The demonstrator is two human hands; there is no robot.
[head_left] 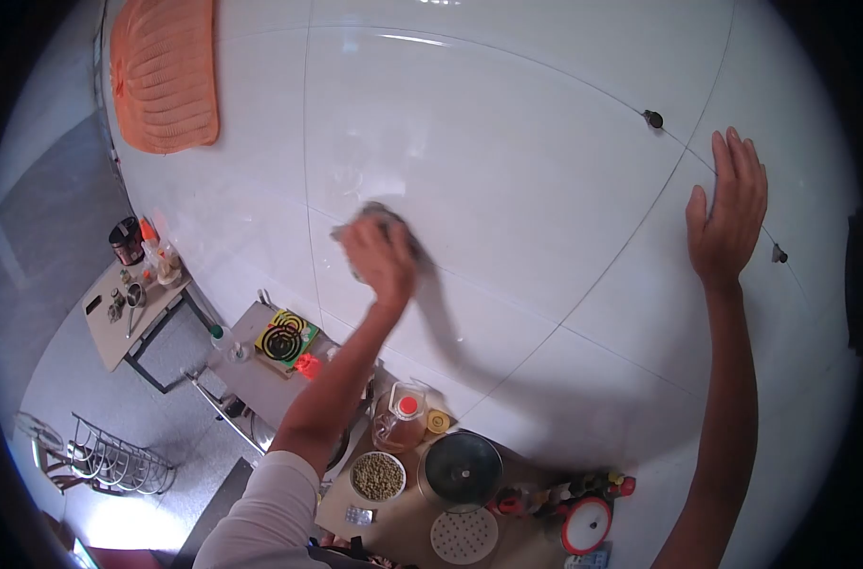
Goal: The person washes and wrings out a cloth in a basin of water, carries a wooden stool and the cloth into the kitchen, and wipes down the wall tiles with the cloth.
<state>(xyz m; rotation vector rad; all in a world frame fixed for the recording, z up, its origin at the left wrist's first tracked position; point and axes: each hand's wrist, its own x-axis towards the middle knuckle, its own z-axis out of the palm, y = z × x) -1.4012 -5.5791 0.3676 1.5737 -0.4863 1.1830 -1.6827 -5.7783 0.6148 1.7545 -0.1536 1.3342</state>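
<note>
My left hand, at the end of a white-sleeved arm, presses a crumpled grey cloth against the white tiled wall. Fingers cover most of the cloth, and the hand is slightly blurred. My right hand lies flat on the wall at the right, fingers stretched upward and thumb apart, holding nothing. Near it are two small dark hooks or knobs on the wall, one on either side of the hand.
An orange ribbed mat hangs upper left. Below stand an oil jug, a bowl of green beans, a dark round lid or pan and a perforated disc. A small table with bottles and a wire rack are at left.
</note>
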